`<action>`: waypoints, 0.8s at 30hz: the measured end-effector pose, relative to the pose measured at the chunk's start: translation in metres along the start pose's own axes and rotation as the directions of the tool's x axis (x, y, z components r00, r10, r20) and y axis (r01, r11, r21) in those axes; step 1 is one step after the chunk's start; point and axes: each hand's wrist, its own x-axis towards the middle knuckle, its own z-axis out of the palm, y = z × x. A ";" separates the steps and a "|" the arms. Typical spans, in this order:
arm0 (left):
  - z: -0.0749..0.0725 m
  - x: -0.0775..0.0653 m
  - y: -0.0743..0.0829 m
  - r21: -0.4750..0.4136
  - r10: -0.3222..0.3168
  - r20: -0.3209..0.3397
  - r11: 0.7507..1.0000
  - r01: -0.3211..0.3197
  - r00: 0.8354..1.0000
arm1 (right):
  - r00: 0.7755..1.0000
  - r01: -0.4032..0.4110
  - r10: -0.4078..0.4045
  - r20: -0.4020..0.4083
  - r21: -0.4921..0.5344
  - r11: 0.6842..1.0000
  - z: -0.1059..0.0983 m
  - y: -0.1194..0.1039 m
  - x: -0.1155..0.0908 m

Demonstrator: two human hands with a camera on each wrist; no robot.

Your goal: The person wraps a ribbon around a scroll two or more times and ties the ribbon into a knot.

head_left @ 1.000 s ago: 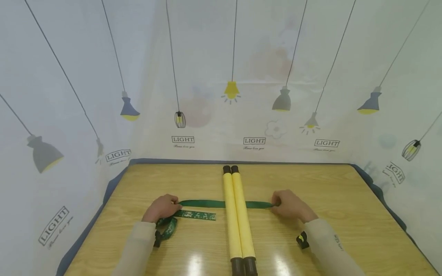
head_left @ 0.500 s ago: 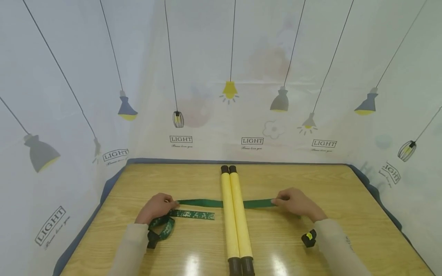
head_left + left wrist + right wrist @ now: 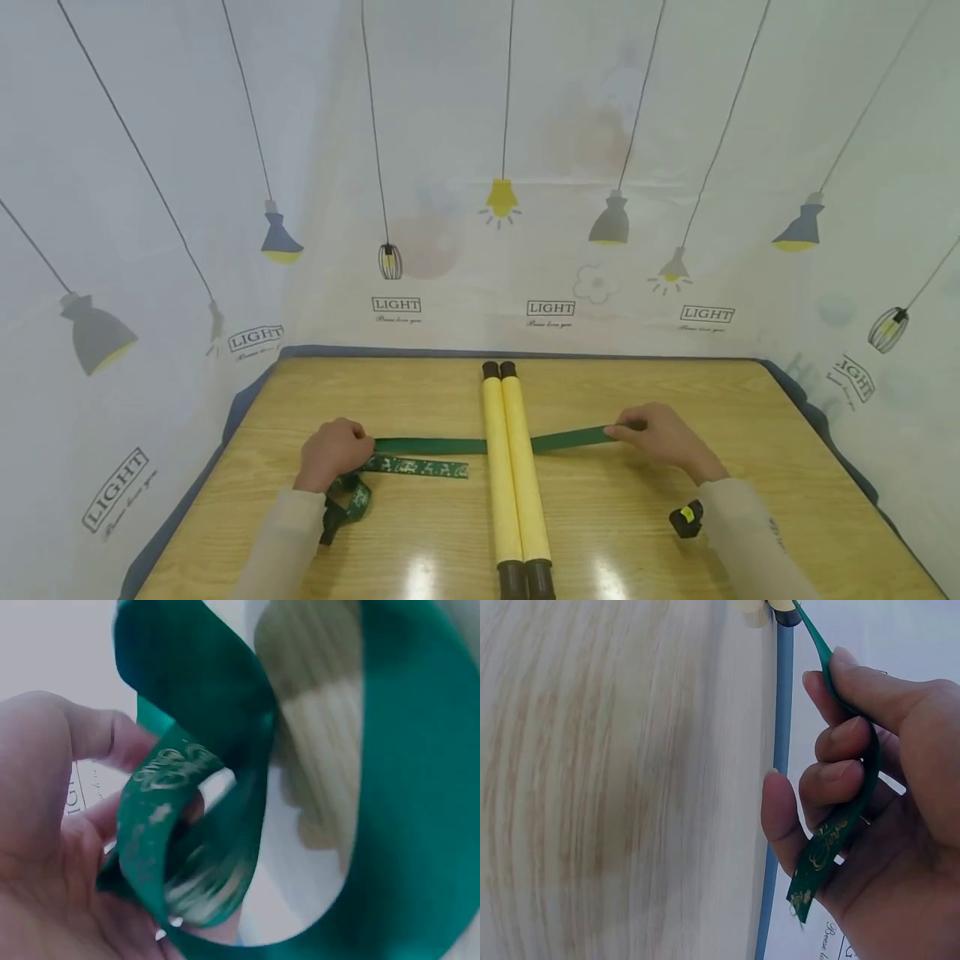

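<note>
Two rods (image 3: 502, 467), aimed at the worktop's (image 3: 375, 392) far edge, overlie the ribbon (image 3: 573, 437), which left hand (image 3: 330, 456) and right hand (image 3: 663, 437) pinch between closed fingers, apparently for straightness.

From above the near side, the head view faces forward and down over the bench (image 3: 420, 400) to the printed backdrop (image 3: 465, 108). The left wrist view sits close against the left grip (image 3: 330, 454); the right wrist view, close too, looks past the right grip (image 3: 663, 437) with the bench turned sideways. All three share the green ribbon (image 3: 431, 446)
</note>
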 end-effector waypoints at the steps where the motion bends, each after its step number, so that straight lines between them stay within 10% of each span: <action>1: 0.000 -0.001 0.000 0.021 -0.017 -0.019 1.000 0.018 1.000 | 1.000 -0.002 0.002 -0.004 -0.007 1.000 -0.001 0.001 0.000; 24: -0.003 -0.012 -0.015 0.179 -0.011 -0.080 0.984 0.026 0.997 | 0.997 -0.054 0.052 -0.052 -0.037 0.998 -0.024 0.022 -0.019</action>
